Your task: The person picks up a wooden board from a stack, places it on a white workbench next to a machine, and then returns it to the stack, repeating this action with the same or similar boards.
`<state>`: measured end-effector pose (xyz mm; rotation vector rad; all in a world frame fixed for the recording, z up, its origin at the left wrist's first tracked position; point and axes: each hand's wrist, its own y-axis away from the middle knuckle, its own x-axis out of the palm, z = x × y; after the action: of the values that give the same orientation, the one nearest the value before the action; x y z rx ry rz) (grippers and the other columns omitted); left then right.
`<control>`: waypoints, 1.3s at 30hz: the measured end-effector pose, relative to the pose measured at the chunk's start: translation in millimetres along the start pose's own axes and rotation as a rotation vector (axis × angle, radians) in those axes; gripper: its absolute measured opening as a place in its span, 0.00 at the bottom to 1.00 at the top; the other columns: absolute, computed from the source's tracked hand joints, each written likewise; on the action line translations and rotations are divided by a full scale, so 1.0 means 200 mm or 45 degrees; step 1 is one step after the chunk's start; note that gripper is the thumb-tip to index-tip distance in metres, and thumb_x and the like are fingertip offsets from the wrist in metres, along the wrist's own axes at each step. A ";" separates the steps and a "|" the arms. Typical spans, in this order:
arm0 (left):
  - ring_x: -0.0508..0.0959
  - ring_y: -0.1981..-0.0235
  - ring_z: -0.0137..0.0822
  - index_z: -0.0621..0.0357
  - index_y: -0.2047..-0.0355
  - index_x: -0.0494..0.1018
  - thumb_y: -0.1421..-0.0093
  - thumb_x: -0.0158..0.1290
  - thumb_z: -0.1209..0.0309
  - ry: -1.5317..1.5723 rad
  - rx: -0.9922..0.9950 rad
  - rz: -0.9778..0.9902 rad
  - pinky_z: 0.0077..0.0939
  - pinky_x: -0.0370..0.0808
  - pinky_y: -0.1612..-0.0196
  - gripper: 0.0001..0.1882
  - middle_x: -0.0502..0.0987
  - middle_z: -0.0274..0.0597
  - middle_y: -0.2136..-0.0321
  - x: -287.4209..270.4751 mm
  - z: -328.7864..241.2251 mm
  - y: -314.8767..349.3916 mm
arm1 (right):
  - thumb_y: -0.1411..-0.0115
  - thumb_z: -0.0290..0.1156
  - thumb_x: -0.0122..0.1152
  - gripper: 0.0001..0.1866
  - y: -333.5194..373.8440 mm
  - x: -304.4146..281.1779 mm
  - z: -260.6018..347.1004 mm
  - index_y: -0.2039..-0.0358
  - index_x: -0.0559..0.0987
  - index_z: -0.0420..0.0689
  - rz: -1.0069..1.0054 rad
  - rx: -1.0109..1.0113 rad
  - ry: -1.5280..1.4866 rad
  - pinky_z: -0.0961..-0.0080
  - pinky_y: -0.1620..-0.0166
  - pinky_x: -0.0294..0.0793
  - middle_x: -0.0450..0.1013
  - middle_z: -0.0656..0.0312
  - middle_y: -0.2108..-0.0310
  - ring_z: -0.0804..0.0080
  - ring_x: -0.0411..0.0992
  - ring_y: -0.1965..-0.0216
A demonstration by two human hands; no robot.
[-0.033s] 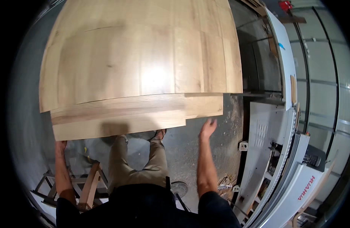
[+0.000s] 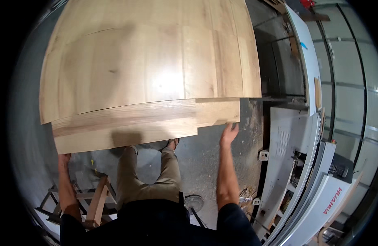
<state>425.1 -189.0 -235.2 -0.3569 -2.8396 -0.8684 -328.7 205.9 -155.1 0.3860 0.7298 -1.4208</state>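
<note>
A long pale wooden board [image 2: 127, 122] with a streaked grain juts toward me from under the near edge of a broad stack of wooden panels [image 2: 152, 53]. My left hand [image 2: 64, 157] grips its near left corner from below, its fingers mostly hidden under the wood. Beside it on the right, a shorter wooden board [image 2: 217, 111] also sticks out. My right hand [image 2: 230, 132] is at the near edge of this shorter board, close to its right corner, with the fingertips against or just under the edge.
To the right stands a long white and grey machine [image 2: 291, 164] with open bays. A white panel [image 2: 306, 57] leans beyond it. Wooden and dark metal frames [image 2: 98, 201] stand at lower left. A round grey base [image 2: 194, 201] and scraps [image 2: 248, 194] lie on the grey floor [image 2: 205, 164].
My right hand has moved up and slightly right to the edge of the shorter board, from which it was apart. My left hand stays at its corner. The view has shifted slightly.
</note>
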 end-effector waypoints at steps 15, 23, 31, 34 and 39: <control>0.71 0.53 0.39 0.55 0.50 0.63 0.39 0.42 0.56 0.277 -0.214 -0.365 0.35 0.71 0.50 0.22 0.70 0.41 0.54 0.04 -0.26 -0.04 | 0.45 0.41 0.58 0.18 -0.54 0.02 0.09 0.67 0.77 0.36 0.699 0.577 -0.163 0.77 0.69 0.66 0.71 0.64 0.76 0.78 0.65 0.74; 0.72 0.55 0.39 0.55 0.51 0.64 0.40 0.43 0.55 0.258 -0.140 -0.329 0.35 0.72 0.51 0.22 0.71 0.42 0.55 0.11 -0.23 0.02 | 0.47 0.42 0.62 0.17 -0.61 -0.02 0.08 0.68 0.77 0.39 0.824 0.724 -0.119 0.75 0.65 0.63 0.71 0.66 0.74 0.75 0.66 0.71; 0.73 0.56 0.39 0.55 0.51 0.65 0.40 0.43 0.55 0.248 -0.089 -0.322 0.35 0.73 0.53 0.22 0.72 0.42 0.56 0.16 -0.27 0.01 | 0.49 0.42 0.63 0.19 -0.58 0.03 0.01 0.65 0.76 0.38 0.607 0.763 -0.107 0.75 0.62 0.66 0.72 0.64 0.71 0.74 0.68 0.69; 0.73 0.57 0.39 0.55 0.52 0.65 0.40 0.44 0.55 0.244 -0.072 -0.323 0.36 0.73 0.53 0.21 0.72 0.42 0.57 0.19 -0.29 0.02 | 0.50 0.42 0.65 0.20 -0.55 0.02 0.11 0.65 0.76 0.39 0.701 0.709 -0.163 0.79 0.65 0.67 0.74 0.64 0.70 0.76 0.70 0.69; 0.74 0.58 0.39 0.55 0.52 0.66 0.41 0.44 0.55 0.256 0.024 -0.309 0.36 0.74 0.54 0.21 0.72 0.42 0.57 0.31 -0.33 0.08 | 0.46 0.41 0.61 0.14 -0.52 0.03 0.18 0.71 0.75 0.43 0.661 0.692 -0.173 0.80 0.72 0.62 0.68 0.71 0.79 0.80 0.63 0.77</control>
<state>375.7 -201.4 -159.7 0.0773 -2.7363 -0.8636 -421.2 164.0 -114.5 0.8261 0.0980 -1.1130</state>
